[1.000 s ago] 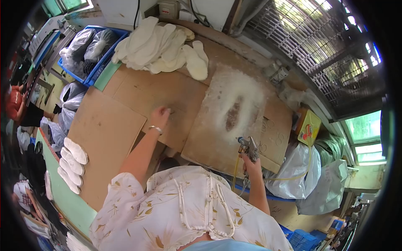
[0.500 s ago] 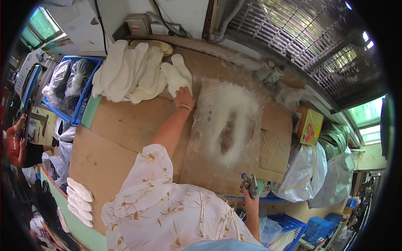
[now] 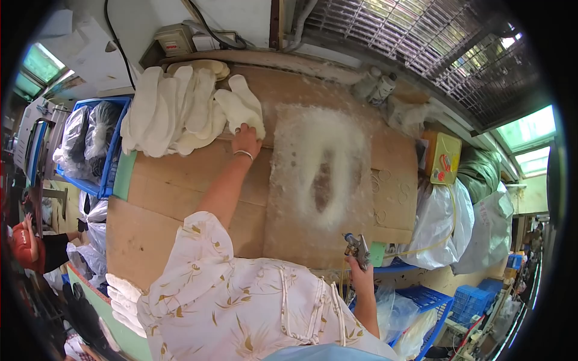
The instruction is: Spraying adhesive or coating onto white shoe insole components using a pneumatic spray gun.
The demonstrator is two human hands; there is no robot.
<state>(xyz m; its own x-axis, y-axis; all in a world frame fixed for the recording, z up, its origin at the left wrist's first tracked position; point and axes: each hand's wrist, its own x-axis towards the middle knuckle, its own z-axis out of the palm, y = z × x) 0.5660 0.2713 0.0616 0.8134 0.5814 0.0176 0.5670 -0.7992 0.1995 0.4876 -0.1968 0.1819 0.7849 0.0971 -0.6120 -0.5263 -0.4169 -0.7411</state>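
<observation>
My left hand (image 3: 245, 139) reaches across the cardboard-covered table (image 3: 180, 198) and rests on a white insole (image 3: 242, 108) at the right edge of a pile of white insoles (image 3: 174, 111). A bracelet sits on that wrist. My right hand (image 3: 361, 274) is low at the table's near edge, gripping a metal spray gun (image 3: 357, 246) that points upward. A cardboard sheet coated in white overspray with a bare insole-shaped patch (image 3: 322, 180) lies between the two hands.
A stack of white insoles (image 3: 123, 298) lies at the near left edge. Blue crates with bagged goods (image 3: 84, 144) stand left. A yellow tin (image 3: 442, 159), two bottles (image 3: 376, 87) and white plastic bags (image 3: 445, 222) sit right. Another person in red (image 3: 30, 243) is far left.
My left hand moved from the middle of the cardboard up and away to the insole pile. The right hand with the spray gun dropped back to the near table edge.
</observation>
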